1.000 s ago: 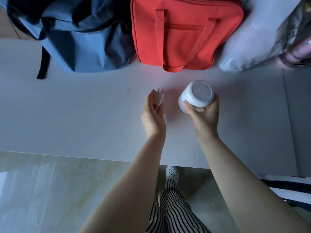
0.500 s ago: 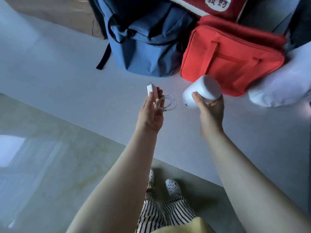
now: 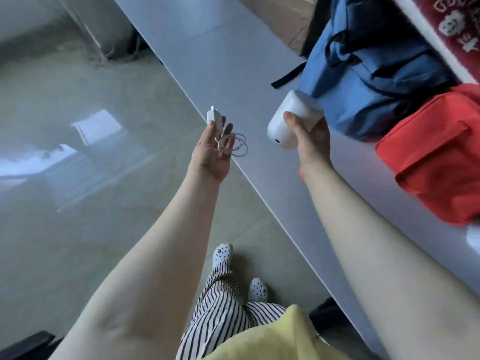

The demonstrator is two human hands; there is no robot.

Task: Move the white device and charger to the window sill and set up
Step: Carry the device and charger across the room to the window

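My right hand grips the white device, a rounded white cylinder, and holds it in the air above the white table. My left hand holds the white charger between thumb and fingers, palm up, at the table's front edge. The charger's plug pins point up and away from me. Its thin white cable hangs in loose loops from my fingers. No window sill is in view.
A blue backpack and a red bag lie on the table to the right, with a dark red patterned cloth behind them. Glossy pale floor tiles spread to the left. My striped trousers and white clogs show below.
Both hands have lifted the charger and the device off the table. The view has swung left, so the table now runs diagonally and more floor shows.
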